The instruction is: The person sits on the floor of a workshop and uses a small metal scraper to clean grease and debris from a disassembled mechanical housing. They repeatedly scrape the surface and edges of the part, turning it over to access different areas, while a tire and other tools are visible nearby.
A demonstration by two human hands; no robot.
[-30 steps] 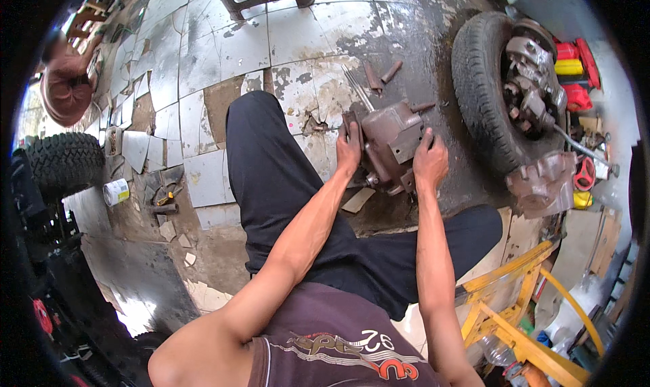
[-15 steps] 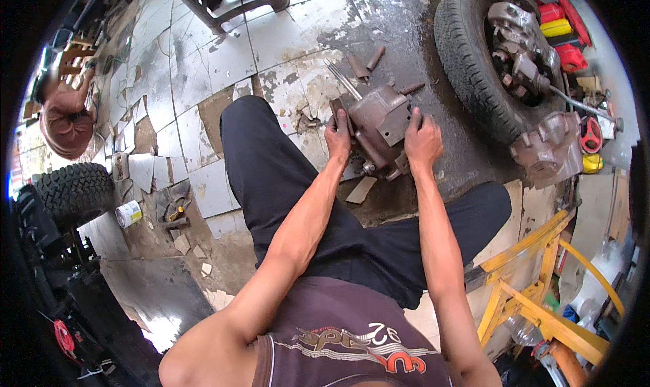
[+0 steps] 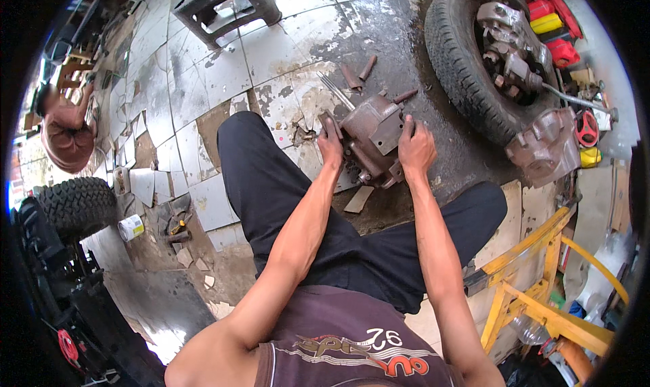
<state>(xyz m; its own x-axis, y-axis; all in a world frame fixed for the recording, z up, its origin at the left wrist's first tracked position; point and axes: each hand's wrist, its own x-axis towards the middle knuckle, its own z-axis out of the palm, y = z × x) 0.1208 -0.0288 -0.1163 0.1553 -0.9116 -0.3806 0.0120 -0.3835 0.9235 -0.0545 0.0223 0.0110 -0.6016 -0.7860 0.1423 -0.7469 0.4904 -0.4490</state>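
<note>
On the floor between my bent legs stands a brown-grey metal gearbox housing, with thin rods sticking out of its far left side and a dark shaft at its far right. My left hand is closed on the housing's left edge, thumb up along a flat dark part. At the opposite side my right hand grips the edge of a flat plate with holes. Both palms are hidden. Just beyond the housing lie two short rusty metal pieces, a stubby tube and a thinner rod.
A tyre holding metal parts lies at the right, with another metal casing beside it. A yellow metal frame stands near right. A plastic stool is at the far side. A knobbly tyre and a can are at left.
The whole view has shifted slightly. Both hands keep their hold on the gearbox housing, which looks almost unmoved on the floor.
</note>
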